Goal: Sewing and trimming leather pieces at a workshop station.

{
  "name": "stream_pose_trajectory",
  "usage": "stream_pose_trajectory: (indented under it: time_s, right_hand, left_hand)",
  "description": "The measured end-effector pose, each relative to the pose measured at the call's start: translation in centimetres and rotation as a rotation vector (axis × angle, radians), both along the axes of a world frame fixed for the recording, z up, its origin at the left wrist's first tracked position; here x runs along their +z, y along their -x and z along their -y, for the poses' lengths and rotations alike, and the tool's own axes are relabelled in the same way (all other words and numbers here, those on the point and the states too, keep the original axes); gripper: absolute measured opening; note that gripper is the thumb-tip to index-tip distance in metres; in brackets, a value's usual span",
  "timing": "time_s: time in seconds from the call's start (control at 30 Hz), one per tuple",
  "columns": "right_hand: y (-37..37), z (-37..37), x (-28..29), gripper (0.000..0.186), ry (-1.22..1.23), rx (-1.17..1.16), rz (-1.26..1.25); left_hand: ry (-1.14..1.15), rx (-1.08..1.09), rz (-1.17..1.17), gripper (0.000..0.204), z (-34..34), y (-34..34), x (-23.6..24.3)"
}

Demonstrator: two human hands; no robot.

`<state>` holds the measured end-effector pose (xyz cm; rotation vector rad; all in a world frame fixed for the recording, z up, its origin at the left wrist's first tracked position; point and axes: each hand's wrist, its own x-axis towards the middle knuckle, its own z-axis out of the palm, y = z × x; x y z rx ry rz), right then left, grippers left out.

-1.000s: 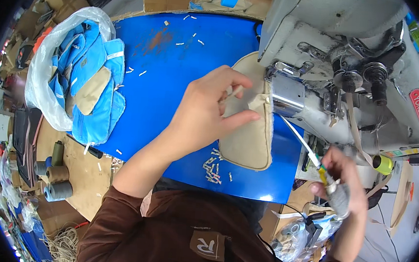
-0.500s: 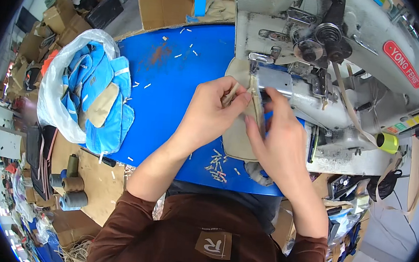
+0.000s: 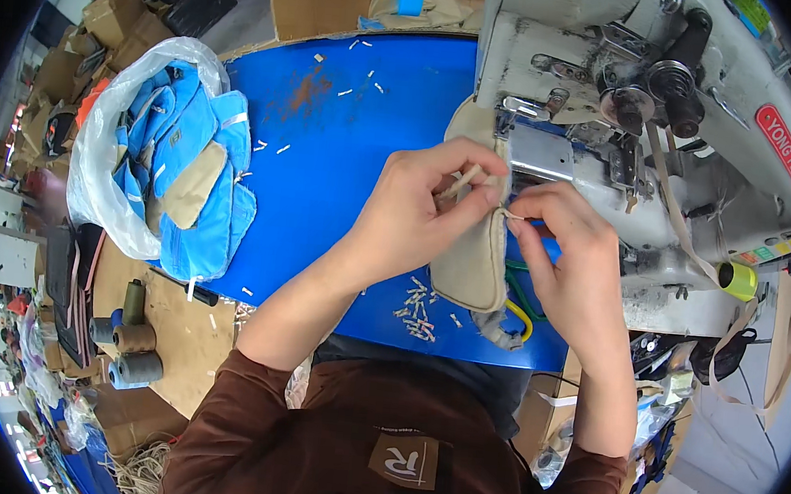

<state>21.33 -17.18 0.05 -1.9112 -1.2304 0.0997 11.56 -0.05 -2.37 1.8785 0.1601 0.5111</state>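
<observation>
A beige fabric piece (image 3: 470, 270) with a stitched, bound edge lies beside the sewing machine's metal bed, its far end close under the presser foot area. My left hand (image 3: 427, 198) is closed over its upper part, and a narrow beige strip (image 3: 459, 183) shows between thumb and fingers. At the piece's right edge, my right hand (image 3: 567, 251) pinches the thin pale end of a strip (image 3: 512, 216) between thumb and forefinger. Partly under the fabric's near end are yellow and green loop handles (image 3: 527, 324), with a grey wrapped bit next to them.
The sewing machine (image 3: 560, 158) fills the upper right, with beige tape (image 3: 673, 199) hanging from it. Small strip clippings (image 3: 418, 312) litter the blue table (image 3: 317, 176). A plastic bag (image 3: 95, 168) of blue fabric pieces stands left; a cardboard box (image 3: 317, 4) is behind, thread spools (image 3: 136, 338) at lower left.
My right hand has come away from the machine bed and now pinches the strip end at the fabric's edge. The loop handles have come into sight. The whole view has shifted slightly.
</observation>
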Motion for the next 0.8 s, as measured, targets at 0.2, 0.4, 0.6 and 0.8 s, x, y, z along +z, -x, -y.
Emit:
stream_pose_trajectory:
  time_s: [0.2,0.4,0.6,0.8]
  right_hand:
    - [0.3,0.0,-0.8,0.014,-0.159,-0.013,0.096]
    - [0.8,-0.8,-2.6,0.013,-0.359,-0.043,-0.246]
    - [1.2,-1.0,-3.3,0.012,-0.465,-0.039,-0.440]
    - [2.1,-1.5,-2.8,0.017,-0.460,-0.152,-0.733]
  left_hand:
    - [-0.145,-0.227,0.035,0.026,-2.9,-0.8,1.1]
    - [-0.242,-0.262,-0.024,0.008,-2.7,-1.4,2.8]
    - [-0.102,-0.078,-0.081,0.005,-0.5,-1.1,2.3]
    - [-0.137,0.145,-0.008,0.008,1.1,-0.7,1.3]
